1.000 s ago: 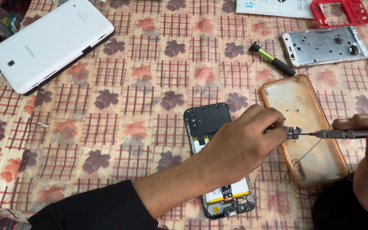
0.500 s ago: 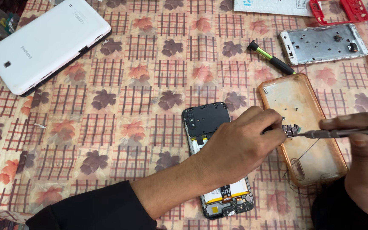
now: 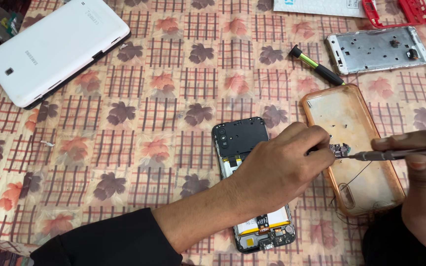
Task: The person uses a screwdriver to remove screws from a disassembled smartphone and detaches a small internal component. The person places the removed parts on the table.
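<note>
My left hand (image 3: 277, 170) reaches across an opened black phone (image 3: 245, 148) lying back-up with its insides exposed, and pinches a small dark circuit part (image 3: 340, 150) over a clear orange phone case (image 3: 353, 148). My right hand (image 3: 422, 187) holds a thin metal screwdriver (image 3: 395, 155) level, its tip touching the small part. A thin wire hangs from the part onto the case. The phone's middle is hidden under my left hand.
A white tablet (image 3: 53, 49) lies face down at the far left. A black and green tool (image 3: 316, 66) lies beyond the case, a silver phone frame (image 3: 378, 49) at the far right, a red frame (image 3: 395, 12) and white packet (image 3: 316, 6) at the top edge. Patterned tablecloth (image 3: 139, 128).
Both hands stay on the small part over the case; my right hand has come slightly further into view. Nothing on the table has moved.
</note>
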